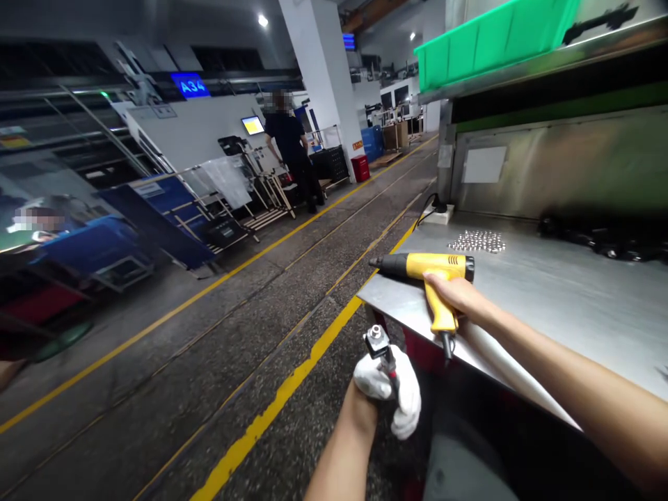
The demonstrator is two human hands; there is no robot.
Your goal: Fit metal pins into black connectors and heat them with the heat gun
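Observation:
My right hand (453, 291), without a glove, is wrapped round the grip of a yellow heat gun (437, 264). The heat gun's black nozzle points left over the corner of the metal bench, and its cord hangs from the bottom of the grip. Lower down, off the bench's front edge, my left hand (401, 390) in a white glove is closed round a dark hand-sized piece (378, 342). A shiny round metal fitting tops this piece, and a little red shows on its lower part; its exact kind I cannot make out.
On the metal bench (527, 306) lie several small shiny metal parts (477, 241), a white power strip (437, 214) and dark parts (616, 240) behind. A green bin (490, 49) sits on the shelf above. Across the yellow-lined aisle stands a person (289, 142); another sits far left.

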